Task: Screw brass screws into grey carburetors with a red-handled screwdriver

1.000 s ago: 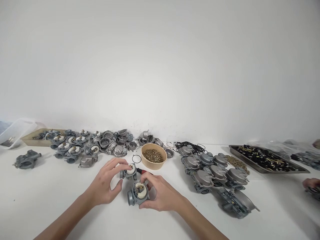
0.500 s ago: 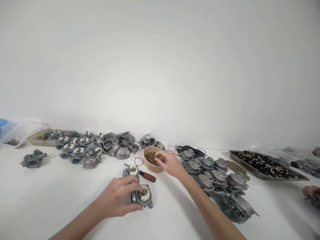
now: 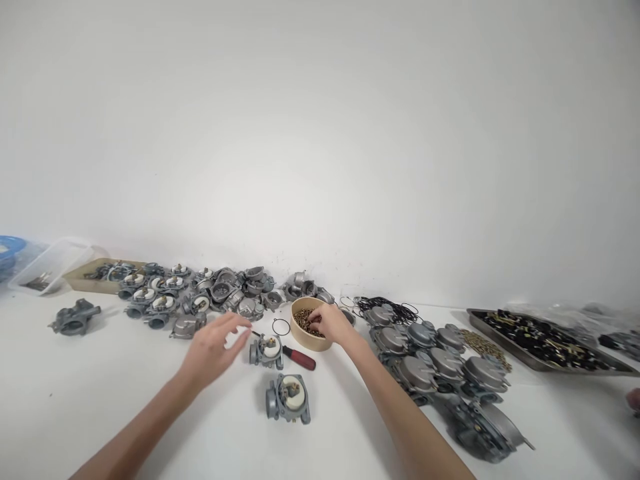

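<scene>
My left hand (image 3: 213,350) hovers over the table with its fingers apart and nothing in it, just left of a carburetor with a white float (image 3: 267,351). A second open carburetor (image 3: 289,399) rests in front of it, untouched. Into a round tan tub (image 3: 313,342) of small brass-coloured screws (image 3: 303,321) reaches my right hand (image 3: 336,324). Its fingers are pinched together among the screws, and what the tips hold is hidden. A screwdriver with a red handle (image 3: 303,360) lies between the tub and the carburetors. A thin black ring gasket (image 3: 281,327) lies left of the tub.
Carburetors with white floats (image 3: 163,304) and loose bowls (image 3: 223,290) crowd the back left. Closed carburetors (image 3: 417,373) stand at right, near black gaskets (image 3: 387,310) and a brass heap (image 3: 485,350). Beyond is a metal tray (image 3: 530,353). Another person's hand (image 3: 634,399) shows at the right edge.
My left hand has let go of the nearer carburetor and moved left and away from me, its fingers spread. My right hand has dipped deeper into the tub.
</scene>
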### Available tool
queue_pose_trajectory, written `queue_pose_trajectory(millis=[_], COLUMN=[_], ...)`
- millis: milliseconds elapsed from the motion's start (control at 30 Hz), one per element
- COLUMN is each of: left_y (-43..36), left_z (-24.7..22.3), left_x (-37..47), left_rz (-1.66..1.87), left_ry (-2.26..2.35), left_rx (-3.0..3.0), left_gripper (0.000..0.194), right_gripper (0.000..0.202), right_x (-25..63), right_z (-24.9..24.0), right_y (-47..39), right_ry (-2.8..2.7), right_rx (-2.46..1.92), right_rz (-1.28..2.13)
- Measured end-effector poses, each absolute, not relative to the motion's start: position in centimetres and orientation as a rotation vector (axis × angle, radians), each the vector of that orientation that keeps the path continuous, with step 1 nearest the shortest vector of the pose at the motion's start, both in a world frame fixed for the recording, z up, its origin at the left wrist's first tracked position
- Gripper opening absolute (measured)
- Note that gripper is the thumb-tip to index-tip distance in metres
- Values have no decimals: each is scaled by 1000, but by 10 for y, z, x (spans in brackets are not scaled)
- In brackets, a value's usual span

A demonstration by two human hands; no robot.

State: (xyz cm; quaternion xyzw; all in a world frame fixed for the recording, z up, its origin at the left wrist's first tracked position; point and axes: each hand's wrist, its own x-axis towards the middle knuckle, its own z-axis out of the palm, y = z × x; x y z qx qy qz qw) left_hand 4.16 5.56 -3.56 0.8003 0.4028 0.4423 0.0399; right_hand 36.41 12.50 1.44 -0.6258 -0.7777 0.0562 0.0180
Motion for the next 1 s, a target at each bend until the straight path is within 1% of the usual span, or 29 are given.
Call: queue_pose_trajectory(millis=[133, 233, 467, 567, 633, 700, 833, 1000], left_y=[82, 92, 119, 132, 137, 139, 136, 134], left_z=[-48, -54, -51, -48, -47, -47, -46, -45], left_x=[11, 2, 21, 28, 30, 31, 31, 32], left_rz=[1361, 1332, 1186, 1134, 1130, 1144, 1175, 1266], left_ry=[1605, 1769, 1794, 1798, 1818, 1839, 1863, 1957], left_rx=[2344, 2327, 2523, 2585, 2595, 2587, 2535, 2330], left_gripper=[26, 25, 41, 45, 43, 41, 37, 30], right_gripper=[27, 27, 26, 18, 15, 18, 18, 18], right_x=[365, 364, 362, 362, 364, 365, 363, 358], right_z=[13, 13, 20, 23, 22, 19, 11, 8], right_y=[124, 120, 105, 88, 72, 53, 24, 17], right_ry=[-2357, -2296, -2160, -2136, -2135, -2159, -2301, -2404], right_rx=[-1956, -1963, -1878, -1753, -1654, -1561, -1419, -1439], right_rz=[148, 116, 66, 86, 119, 174, 372, 575])
